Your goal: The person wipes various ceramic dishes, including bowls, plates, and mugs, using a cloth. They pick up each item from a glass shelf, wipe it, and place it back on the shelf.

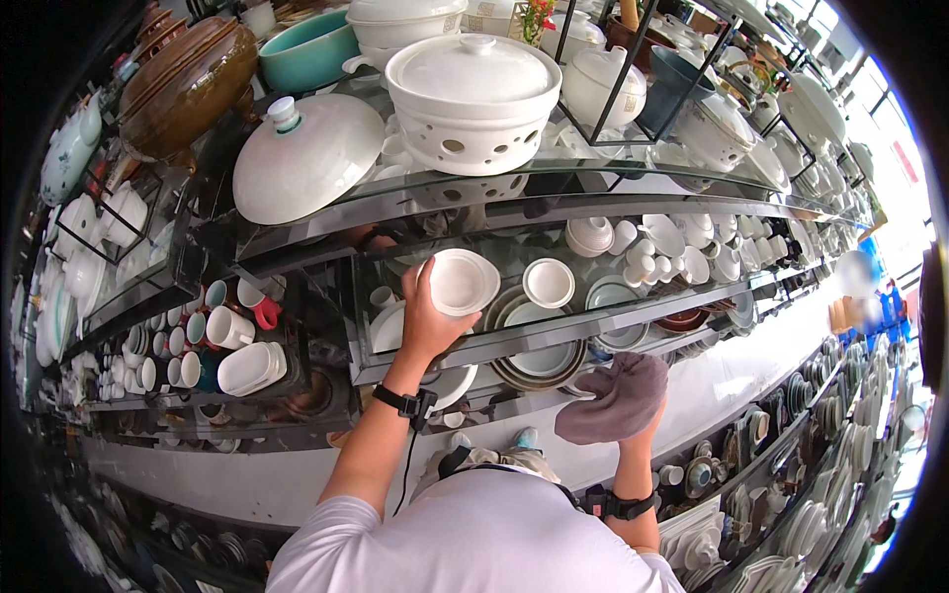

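Observation:
My left hand (428,315) grips a white ceramic bowl (461,283) by its side, above the glass shelf (593,320) in front of me. A smaller white round bowl (549,283) stands on that shelf just to the right of it. My right hand (652,415) holds a crumpled purple-grey cloth (619,400) out in front of the shelf edge; the cloth hides most of the fingers. Stacked round dishes (541,363) show through and below the glass under both bowls.
The upper shelf carries a white lidded pot (474,104), a large white domed lid (308,159) and a teal oval dish (311,52). Mugs (230,328) crowd the lower left. White cups (645,263) stand to the right. More dish-filled shelves lie behind, across the pale aisle floor (712,378).

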The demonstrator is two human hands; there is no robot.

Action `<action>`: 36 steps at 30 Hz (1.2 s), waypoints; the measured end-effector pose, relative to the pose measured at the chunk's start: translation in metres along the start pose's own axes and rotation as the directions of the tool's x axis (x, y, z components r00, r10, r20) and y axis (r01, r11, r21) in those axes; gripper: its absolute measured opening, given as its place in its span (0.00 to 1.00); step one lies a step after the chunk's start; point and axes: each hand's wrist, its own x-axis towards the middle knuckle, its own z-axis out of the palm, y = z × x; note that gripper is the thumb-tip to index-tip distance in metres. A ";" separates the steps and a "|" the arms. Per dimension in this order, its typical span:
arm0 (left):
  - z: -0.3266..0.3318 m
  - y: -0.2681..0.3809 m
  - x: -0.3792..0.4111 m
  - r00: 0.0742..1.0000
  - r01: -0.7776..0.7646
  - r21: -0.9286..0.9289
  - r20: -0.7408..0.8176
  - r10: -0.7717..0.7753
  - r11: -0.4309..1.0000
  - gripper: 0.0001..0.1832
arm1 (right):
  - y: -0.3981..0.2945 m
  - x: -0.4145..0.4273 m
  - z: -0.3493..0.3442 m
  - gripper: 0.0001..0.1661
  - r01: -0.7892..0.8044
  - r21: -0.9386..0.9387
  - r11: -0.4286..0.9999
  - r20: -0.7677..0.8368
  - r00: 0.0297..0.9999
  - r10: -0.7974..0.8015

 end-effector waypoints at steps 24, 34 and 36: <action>-0.006 0.169 -0.069 0.897 0.066 -0.625 0.378 0.228 0.778 0.48 | -0.008 0.013 0.017 0.36 0.272 0.233 0.934 0.379 0.859 -0.344; 0.021 0.228 -0.072 0.744 0.363 -0.564 0.655 0.133 0.742 0.43 | 0.009 0.024 -0.039 0.35 0.836 0.061 0.545 0.001 0.546 -0.838; 0.029 0.242 -0.073 0.754 0.337 -0.554 0.643 0.135 0.761 0.41 | 0.017 0.023 -0.052 0.38 0.757 0.039 0.653 0.115 0.646 -0.755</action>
